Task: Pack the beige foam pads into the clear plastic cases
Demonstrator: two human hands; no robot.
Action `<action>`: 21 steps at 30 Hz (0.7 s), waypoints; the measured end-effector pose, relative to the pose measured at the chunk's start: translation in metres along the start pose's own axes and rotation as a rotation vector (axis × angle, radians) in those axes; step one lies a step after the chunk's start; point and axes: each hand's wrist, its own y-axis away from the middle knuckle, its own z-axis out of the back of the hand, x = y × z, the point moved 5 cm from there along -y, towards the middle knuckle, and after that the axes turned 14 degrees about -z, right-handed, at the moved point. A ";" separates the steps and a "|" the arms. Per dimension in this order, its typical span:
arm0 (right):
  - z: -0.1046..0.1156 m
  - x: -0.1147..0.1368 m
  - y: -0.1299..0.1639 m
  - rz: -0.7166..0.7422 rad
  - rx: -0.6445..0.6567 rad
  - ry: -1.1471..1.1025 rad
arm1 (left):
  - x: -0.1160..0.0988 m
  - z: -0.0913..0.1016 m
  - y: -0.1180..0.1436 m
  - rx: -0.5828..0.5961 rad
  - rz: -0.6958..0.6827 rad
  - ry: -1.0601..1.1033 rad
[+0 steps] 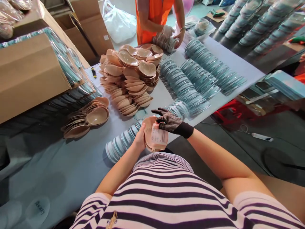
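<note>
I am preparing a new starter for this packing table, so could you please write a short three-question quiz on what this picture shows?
1. True or false: the right hand wears a black mesh glove.
2. What do both hands hold? A) beige moulded cup with a small clear packet B) a cardboard box C) a black pen
3. What lies directly beyond the bare left hand on the pale blue table?

Key
1. True.
2. A.
3. A row of clear round plastic shells, laid on its side.
</note>
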 end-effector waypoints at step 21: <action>-0.066 -0.107 0.076 -0.558 -0.490 -0.731 | 0.026 -0.028 -0.042 -0.154 -0.675 -0.468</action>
